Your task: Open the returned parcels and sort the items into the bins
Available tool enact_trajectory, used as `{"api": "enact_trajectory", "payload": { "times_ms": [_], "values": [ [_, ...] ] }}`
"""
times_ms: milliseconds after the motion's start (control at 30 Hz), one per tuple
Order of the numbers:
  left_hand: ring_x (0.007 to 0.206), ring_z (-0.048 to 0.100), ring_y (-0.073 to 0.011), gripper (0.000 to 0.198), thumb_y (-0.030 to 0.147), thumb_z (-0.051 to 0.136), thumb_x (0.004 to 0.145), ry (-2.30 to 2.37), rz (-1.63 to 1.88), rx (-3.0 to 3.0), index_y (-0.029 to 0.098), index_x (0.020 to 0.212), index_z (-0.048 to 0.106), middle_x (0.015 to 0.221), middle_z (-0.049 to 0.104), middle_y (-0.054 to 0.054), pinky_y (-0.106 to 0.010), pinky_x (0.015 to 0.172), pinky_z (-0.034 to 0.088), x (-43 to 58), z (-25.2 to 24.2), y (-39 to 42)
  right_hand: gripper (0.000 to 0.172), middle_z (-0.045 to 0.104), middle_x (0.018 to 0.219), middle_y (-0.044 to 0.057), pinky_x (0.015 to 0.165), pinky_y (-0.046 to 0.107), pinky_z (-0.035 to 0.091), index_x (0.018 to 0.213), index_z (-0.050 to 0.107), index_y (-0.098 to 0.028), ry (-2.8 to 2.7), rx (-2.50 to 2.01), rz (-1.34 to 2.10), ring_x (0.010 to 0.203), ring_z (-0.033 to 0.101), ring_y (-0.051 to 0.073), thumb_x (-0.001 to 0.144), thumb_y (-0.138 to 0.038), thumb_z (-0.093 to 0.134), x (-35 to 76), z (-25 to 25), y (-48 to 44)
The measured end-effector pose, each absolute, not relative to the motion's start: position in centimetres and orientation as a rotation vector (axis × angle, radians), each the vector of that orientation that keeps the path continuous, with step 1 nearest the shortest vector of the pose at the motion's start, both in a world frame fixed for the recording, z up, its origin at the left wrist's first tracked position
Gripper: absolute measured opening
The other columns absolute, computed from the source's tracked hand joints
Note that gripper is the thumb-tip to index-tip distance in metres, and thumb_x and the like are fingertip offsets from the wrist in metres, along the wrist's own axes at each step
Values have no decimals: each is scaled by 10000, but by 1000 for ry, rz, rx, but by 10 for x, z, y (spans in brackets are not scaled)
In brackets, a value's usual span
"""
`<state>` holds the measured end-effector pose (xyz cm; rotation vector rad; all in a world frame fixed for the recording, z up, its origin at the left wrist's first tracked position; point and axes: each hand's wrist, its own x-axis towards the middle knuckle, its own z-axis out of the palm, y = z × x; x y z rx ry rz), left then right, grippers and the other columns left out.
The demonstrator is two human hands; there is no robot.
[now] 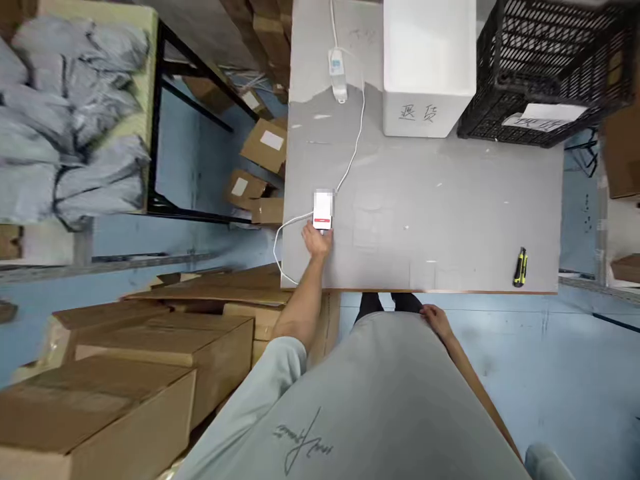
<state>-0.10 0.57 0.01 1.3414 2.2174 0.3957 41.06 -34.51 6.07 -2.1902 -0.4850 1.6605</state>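
Note:
At the left part of the grey table, my left hand [318,240] grips the lower end of a phone [323,208]. The phone's screen is lit, white with a red bar near the bottom, and its upper part is blurred. A white cable [277,241] loops beside my left hand and over the table's front edge. My right hand [437,321] hangs beside the hem of my grey shirt, below the table edge. Its fingers are loosely bent and partly apart, with nothing visible in them.
A white power strip [337,77] lies at the table's [480,213] back left. Behind stand a white bin [417,113] and a black crate [530,93]. A yellow-black utility knife [520,268] lies front right. Cardboard boxes [140,347] crowd the left; grey parcels [75,120] fill another table.

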Motion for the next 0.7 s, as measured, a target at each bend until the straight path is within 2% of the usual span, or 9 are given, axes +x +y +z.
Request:
{"api": "enact_trajectory", "payload": {
  "times_ms": [100, 200, 333, 433, 500, 533, 633, 700],
  "values": [
    [1658, 446, -454, 878, 224, 859, 914, 2213, 431, 1324, 10, 1655, 439, 1700, 537, -343, -599, 1432, 267, -4, 3, 25, 639, 892, 1009, 153, 913, 495, 681, 982, 758, -240, -483, -2199, 1642, 933, 862, 370, 705, -816, 767, 408, 62, -347],
    [1650, 456, -447, 849, 204, 872, 909, 2194, 417, 1305, -14, 1609, 444, 1683, 536, -354, -600, 1422, 278, -8, 10, 49, 564, 895, 970, 128, 870, 480, 691, 943, 773, -251, -445, -2217, 1606, 896, 865, 353, 740, -777, 785, 402, 65, -351],
    [1560, 545, -410, 725, 355, 840, 978, 2192, 474, 1246, 65, 1550, 502, 1555, 636, -259, -601, 1344, 421, -8, 27, 60, 489, 893, 923, 98, 866, 459, 698, 921, 777, -252, -404, -2229, 1506, 855, 865, 317, 800, -725, 797, 403, 66, -350],
    [1498, 577, -367, 628, 420, 773, 1016, 2227, 490, 1272, 86, 1495, 542, 1525, 646, -238, -558, 1274, 504, 5, 40, 31, 456, 894, 948, 99, 862, 420, 694, 940, 769, -233, -384, -2254, 1378, 866, 866, 291, 834, -676, 793, 429, 62, -342],
    [1494, 571, -359, 554, 352, 745, 1003, 2217, 461, 1292, 79, 1453, 572, 1529, 645, -241, -552, 1271, 495, 22, 49, -11, 404, 891, 951, 97, 852, 393, 688, 937, 754, -228, -372, -2289, 1269, 863, 863, 274, 858, -624, 778, 462, 58, -334],
    [1451, 606, -332, 481, 337, 691, 1022, 2204, 353, 1341, 101, 1430, 595, 1494, 673, -211, -526, 1265, 497, 33, 52, -37, 368, 889, 954, 94, 852, 381, 684, 933, 746, -229, -367, -2308, 1212, 866, 861, 266, 871, -592, 759, 483, 57, -329],
    [1073, 742, -307, 185, 294, 618, 1030, 2105, 183, 1334, 169, 1125, 716, 1064, 778, -116, -483, 1087, 582, 72, 62, -125, 271, 879, 949, 88, 851, 358, 674, 933, 723, -234, -365, -2372, 1048, 881, 854, 255, 894, -498, 676, 548, 52, -319],
    [907, 734, -300, 144, 317, 657, 1022, 1990, 23, 1305, 213, 948, 724, 864, 752, -79, -416, 919, 589, 97, 66, -182, 223, 858, 888, 81, 833, 354, 667, 913, 704, -237, -386, -2412, 978, 851, 845, 258, 882, -449, 642, 583, 47, -315]
  ]
}}
